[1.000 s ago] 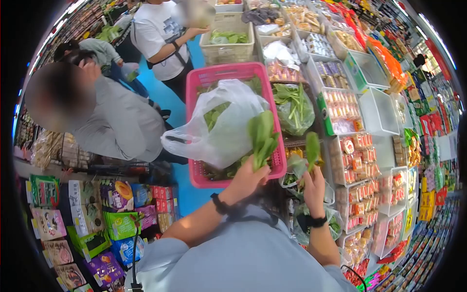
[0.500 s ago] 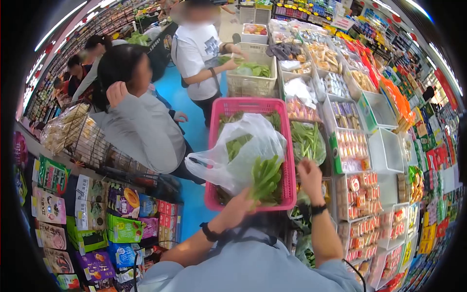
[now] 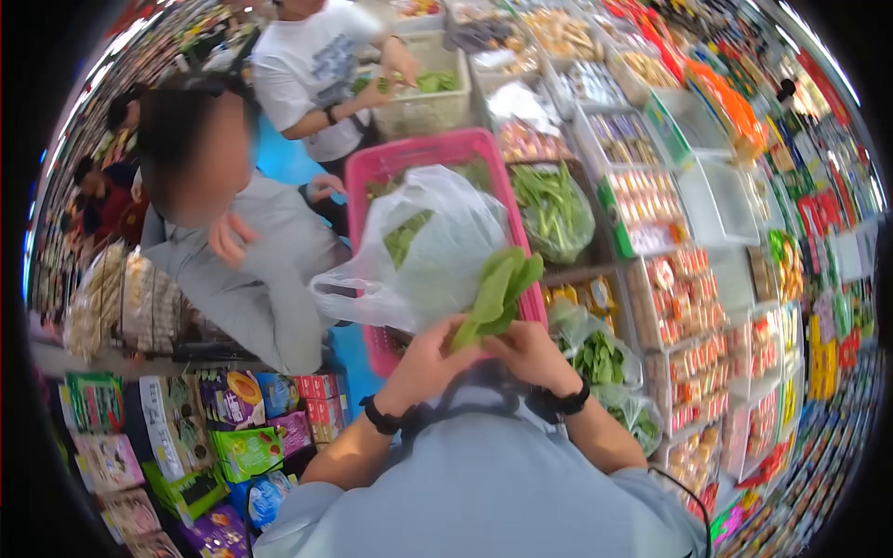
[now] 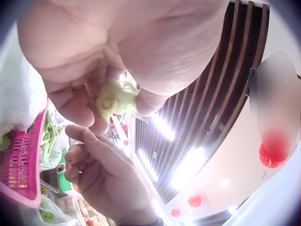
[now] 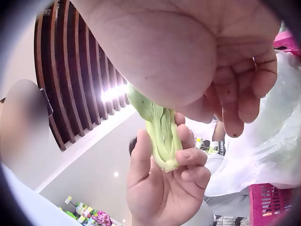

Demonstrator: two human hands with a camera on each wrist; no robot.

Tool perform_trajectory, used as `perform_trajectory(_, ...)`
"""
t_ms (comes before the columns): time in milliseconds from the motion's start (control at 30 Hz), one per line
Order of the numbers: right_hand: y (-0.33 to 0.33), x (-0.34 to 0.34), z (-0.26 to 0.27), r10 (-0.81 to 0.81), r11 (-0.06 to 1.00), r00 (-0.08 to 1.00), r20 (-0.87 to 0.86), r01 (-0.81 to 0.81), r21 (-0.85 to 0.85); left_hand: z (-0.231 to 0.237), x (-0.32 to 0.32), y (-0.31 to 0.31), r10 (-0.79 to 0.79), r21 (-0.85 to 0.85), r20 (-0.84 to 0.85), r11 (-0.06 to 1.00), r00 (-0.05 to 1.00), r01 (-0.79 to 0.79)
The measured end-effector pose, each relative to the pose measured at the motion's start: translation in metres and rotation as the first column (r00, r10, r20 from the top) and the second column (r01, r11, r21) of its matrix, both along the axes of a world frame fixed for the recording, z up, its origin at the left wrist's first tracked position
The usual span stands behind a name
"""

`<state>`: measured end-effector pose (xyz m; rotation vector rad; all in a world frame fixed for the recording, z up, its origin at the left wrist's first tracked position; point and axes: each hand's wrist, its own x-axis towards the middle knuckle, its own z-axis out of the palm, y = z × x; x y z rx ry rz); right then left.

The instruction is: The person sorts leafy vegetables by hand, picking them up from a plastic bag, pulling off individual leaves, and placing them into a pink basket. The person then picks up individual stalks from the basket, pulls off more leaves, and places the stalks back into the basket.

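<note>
My left hand point(image 3: 427, 364) grips a green bok choy point(image 3: 499, 296) by its lower stalks, above the near edge of the pink basket point(image 3: 356, 209). In the right wrist view, the left hand's fingers and thumb surround the pale bok choy base point(image 5: 170, 165). My right hand point(image 3: 538, 355) is close beside it, its fingertips right at the stalks in the head view. The left wrist view shows the right hand's fingers bent; whether they pinch a leaf I cannot tell. A white plastic bag point(image 3: 446, 237) with greens lies in the basket.
Bagged greens point(image 3: 555, 209) and more bagged leaves point(image 3: 600, 358) stand right of the basket, beside bins of packaged snacks point(image 3: 684, 307). One person in grey point(image 3: 279, 251) stands at the left; another in white point(image 3: 312, 65) handles greens at a beige crate point(image 3: 423, 112).
A second ago my right hand held up a single leaf; half a second ago it was off to the right without one. Now it is back beside the bok choy in my left hand.
</note>
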<state>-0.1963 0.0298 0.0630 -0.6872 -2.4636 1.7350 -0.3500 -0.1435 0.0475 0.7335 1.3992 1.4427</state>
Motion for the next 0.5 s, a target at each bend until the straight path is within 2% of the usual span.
perform_trajectory(33, 0.0, 0.001, -0.001, 0.025, 1.0, 0.999, -0.029, -0.025, 0.012, -0.001, 0.002, 0.004, -0.028, -0.002, 0.028, 1.0, 0.999, 0.028)
perform_trajectory(67, 0.001, 0.002, -0.001, 0.038, 0.999, 0.998, -0.051, -0.036, 0.025, 0.005, 0.006, 0.008, -0.006, -0.007, 0.144, 1.0, 0.99, 0.007)
perform_trajectory(167, -0.002, 0.017, -0.027, 0.017, 1.0, 0.999, -0.044, -0.017, -0.014, 0.002, 0.009, 0.012, 0.005, -0.096, 0.105, 0.995, 0.994, 0.005)
perform_trajectory(267, -0.018, 0.029, -0.068, 0.034, 0.999, 0.999, -0.035, -0.032, 0.043, -0.019, 0.005, 0.01, -0.107, -0.065, 0.153, 0.991, 0.982, 0.118)
perform_trajectory(367, -0.043, 0.046, -0.059, -0.082, 0.997, 0.991, 0.107, 0.082, 0.001, -0.03, 0.011, 0.017, -0.255, -0.07, 0.185, 0.96, 0.949, 0.272)
perform_trajectory(400, -0.054, 0.057, -0.078, -0.13, 0.991, 0.99, 0.049, 0.131, -0.019, -0.033, 0.015, 0.022, -0.3, -0.062, 0.195, 0.947, 0.934, 0.317)
perform_trajectory(500, -0.073, 0.094, -0.085, -0.232, 0.97, 0.95, 0.208, 0.243, -0.03, -0.039, 0.032, 0.034, -0.436, -0.033, 0.221, 0.891, 0.872, 0.453)
